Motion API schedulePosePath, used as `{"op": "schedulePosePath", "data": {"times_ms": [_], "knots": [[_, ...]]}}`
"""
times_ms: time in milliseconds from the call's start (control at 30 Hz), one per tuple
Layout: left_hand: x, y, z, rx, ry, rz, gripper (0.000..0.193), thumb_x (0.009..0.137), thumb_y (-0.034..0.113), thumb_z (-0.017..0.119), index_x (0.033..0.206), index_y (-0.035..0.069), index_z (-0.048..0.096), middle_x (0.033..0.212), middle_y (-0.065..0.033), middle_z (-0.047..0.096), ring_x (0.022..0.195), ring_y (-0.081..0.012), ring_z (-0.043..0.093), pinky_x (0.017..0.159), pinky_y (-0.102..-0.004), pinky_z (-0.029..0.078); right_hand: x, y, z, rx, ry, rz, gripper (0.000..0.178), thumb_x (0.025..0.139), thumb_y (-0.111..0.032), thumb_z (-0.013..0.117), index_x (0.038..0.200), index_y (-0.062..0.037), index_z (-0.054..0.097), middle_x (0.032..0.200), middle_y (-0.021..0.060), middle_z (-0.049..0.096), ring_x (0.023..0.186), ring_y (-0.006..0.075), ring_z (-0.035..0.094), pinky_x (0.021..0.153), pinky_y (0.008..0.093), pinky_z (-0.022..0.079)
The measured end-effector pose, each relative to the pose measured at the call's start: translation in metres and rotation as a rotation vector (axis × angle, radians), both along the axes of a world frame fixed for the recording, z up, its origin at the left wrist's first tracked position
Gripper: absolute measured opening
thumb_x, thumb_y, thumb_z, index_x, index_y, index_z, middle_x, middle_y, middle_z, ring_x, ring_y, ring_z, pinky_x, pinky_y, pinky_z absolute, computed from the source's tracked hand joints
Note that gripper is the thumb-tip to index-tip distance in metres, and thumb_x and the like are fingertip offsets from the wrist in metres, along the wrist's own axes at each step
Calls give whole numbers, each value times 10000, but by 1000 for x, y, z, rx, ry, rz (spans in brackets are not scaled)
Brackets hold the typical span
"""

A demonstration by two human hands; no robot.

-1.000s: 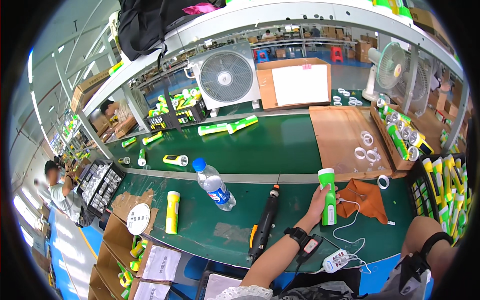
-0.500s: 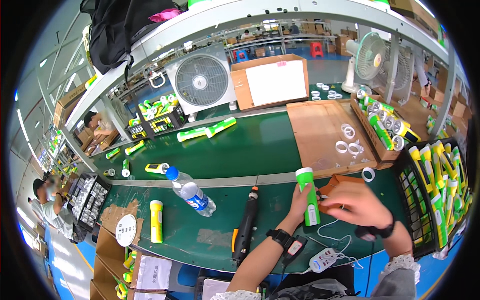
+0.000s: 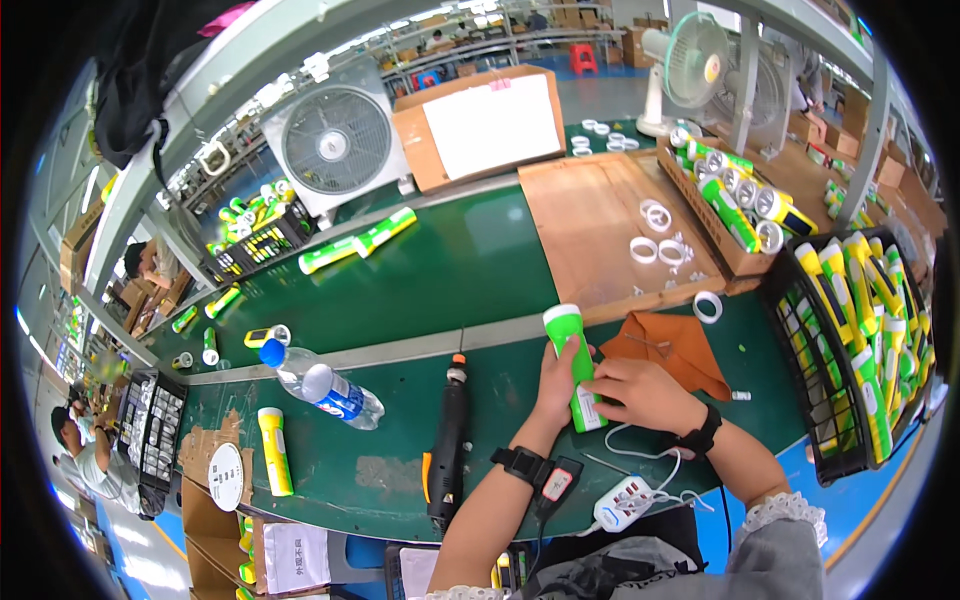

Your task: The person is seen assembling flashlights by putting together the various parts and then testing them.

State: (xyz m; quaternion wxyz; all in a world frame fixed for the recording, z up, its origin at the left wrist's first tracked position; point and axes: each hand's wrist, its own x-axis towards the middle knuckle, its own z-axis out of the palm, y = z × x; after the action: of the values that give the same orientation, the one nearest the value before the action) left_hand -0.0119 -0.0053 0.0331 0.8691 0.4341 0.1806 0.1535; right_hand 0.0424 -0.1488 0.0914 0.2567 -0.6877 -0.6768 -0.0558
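Note:
A green flashlight [image 3: 571, 345] with a white label lies on the green table [image 3: 440, 270] in front of me. My left hand [image 3: 558, 382] grips its body from the left. My right hand [image 3: 640, 392] rests on its lower end from the right, fingers pressed against the label. An orange cloth [image 3: 672, 345] lies just right of the flashlight, partly under my right hand. A black electric screwdriver [image 3: 448, 440] lies to the left of my left forearm.
A plastic water bottle [image 3: 320, 385] and a yellow flashlight [image 3: 274, 450] lie at the left. A wooden board [image 3: 610, 225] holds white rings [image 3: 660, 245]. A black crate [image 3: 860, 340] of flashlights stands at the right. A fan [image 3: 335, 140], a cardboard box [image 3: 480, 125], a power strip [image 3: 622, 500].
My right hand has come in from the lower right and settled on the flashlight's lower end. My left hand has kept hold of the flashlight, which now lies lower and nearer to me.

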Motion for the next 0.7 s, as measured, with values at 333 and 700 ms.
{"op": "schedulePosePath", "data": {"times_ms": [333, 700], "knots": [[6, 2, 6, 87, -33, 8, 412, 892, 468, 430, 1078, 101, 423, 833, -69, 533, 624, -165, 545, 537, -313, 479, 9, 9, -23, 25, 783, 360, 107, 817, -132, 590, 849, -31, 574, 757, 66, 564, 719, 158, 528, 625, 293, 418], [2, 5, -1, 113, -185, 150, 283, 922, 254, 429, 1130, 74, 362, 905, -100, 519, 657, -168, 552, 543, -305, 476, 20, -5, -20, -92, 389, 166, 676, 574, -118, 748, 1145, -57, 390, 1284, 120, 323, 1126, 287, 440, 856, 371, 435]]}}
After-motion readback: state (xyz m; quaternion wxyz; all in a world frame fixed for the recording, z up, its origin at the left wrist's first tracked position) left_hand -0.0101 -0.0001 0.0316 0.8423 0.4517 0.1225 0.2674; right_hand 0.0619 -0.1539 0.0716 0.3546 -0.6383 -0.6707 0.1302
